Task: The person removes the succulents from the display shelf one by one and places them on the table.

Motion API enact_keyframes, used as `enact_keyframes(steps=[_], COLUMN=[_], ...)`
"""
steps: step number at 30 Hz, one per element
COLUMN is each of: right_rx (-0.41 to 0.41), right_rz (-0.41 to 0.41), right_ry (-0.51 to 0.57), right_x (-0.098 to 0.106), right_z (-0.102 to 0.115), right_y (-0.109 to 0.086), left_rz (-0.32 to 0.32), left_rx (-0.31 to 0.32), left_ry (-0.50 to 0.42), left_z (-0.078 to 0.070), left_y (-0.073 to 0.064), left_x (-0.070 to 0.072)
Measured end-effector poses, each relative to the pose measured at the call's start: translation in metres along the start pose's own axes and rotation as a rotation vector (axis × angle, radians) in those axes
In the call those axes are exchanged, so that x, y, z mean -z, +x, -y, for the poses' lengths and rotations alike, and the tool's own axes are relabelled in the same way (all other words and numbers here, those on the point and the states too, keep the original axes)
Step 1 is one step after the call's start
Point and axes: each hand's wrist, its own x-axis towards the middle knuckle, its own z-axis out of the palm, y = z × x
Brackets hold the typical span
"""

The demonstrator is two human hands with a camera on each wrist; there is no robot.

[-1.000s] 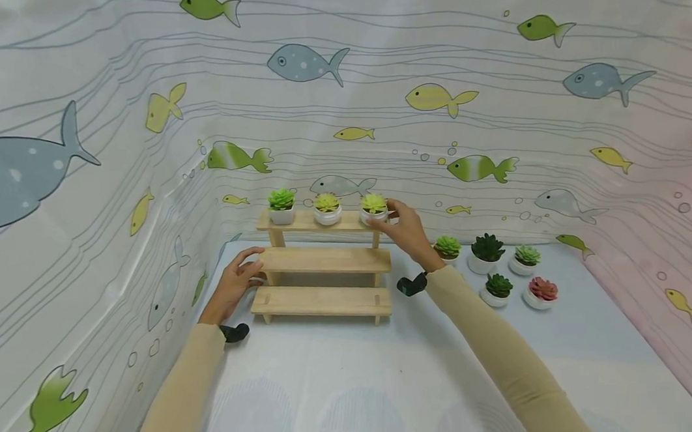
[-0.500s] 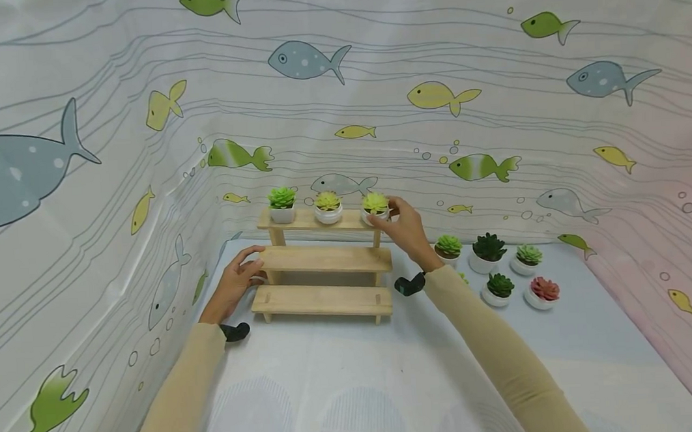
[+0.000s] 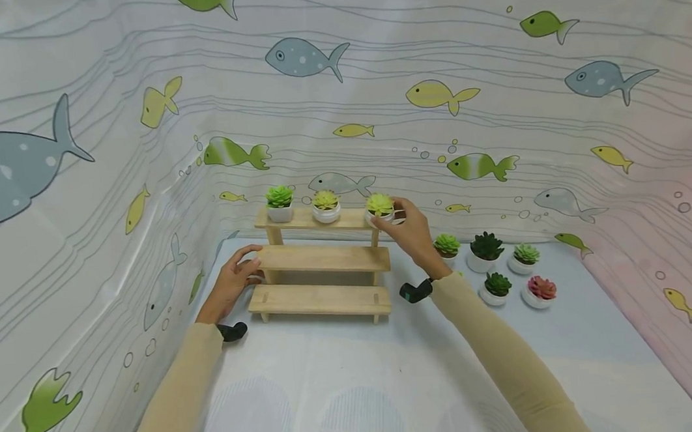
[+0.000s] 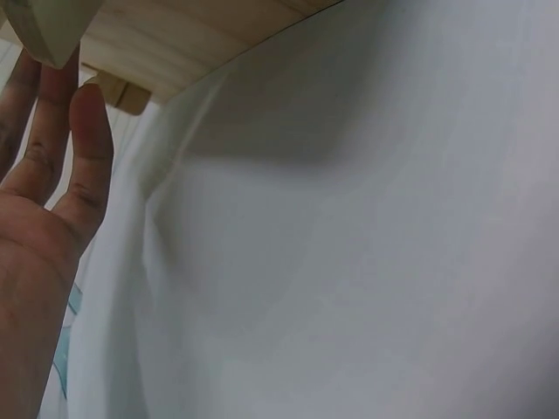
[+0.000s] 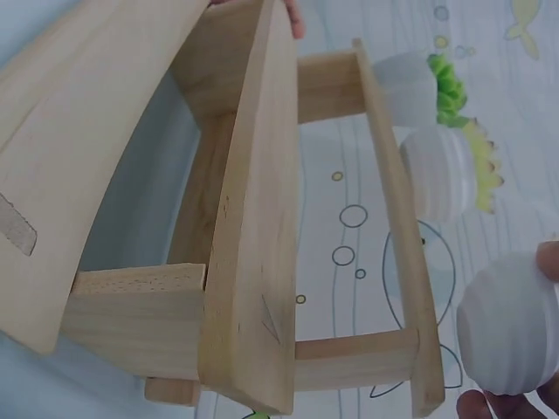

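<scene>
My right hand [image 3: 413, 233] pinches the white round pot [image 5: 505, 325] of a yellow-green artificial succulent [image 3: 379, 204] at the right end of the top shelf [image 3: 351, 218]. In the right wrist view a gap shows between this pot and the shelf board. Two more potted succulents stand on that shelf: a yellow-green one [image 3: 326, 206] mid-shelf and a bright green one [image 3: 279, 203] in a square pot at the left. My left hand [image 3: 231, 286] grips the left end of the middle board [image 3: 325, 259] of the three-tier wooden stand; its fingers [image 4: 90, 131] meet the board edge.
Right of the stand several potted succulents sit on the table [image 3: 448, 367], among them a dark green one [image 3: 485, 248] and a red one [image 3: 541, 288]. A fish-print cloth wall [image 3: 373, 64] rises close behind the stand and along both sides.
My right hand has shifted slightly right, taking the yellow-green succulent with it, and the pot has come up off the shelf. My left hand stays on the stand.
</scene>
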Motion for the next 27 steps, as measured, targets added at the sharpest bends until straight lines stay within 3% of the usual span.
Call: enact_keyframes(steps=[15, 22, 27], right_rx=[-0.025, -0.02, -0.057], right_rz=[-0.03, 0.004, 0.007], right_ry=[0.008, -0.003, -0.03], right_x=[0.027, 0.039, 0.047], right_z=[-0.005, -0.009, -0.014], right_y=[-0.027, -0.041, -0.05], left_rz=[0.005, 0.007, 0.014], left_rx=[-0.017, -0.002, 0.003], left_ry=[0.028, 0.023, 0.001], left_z=[0.002, 0.003, -0.005], left_y=[-0.001, -0.002, -0.002], left_x=[-0.002, -0.002, -0.003])
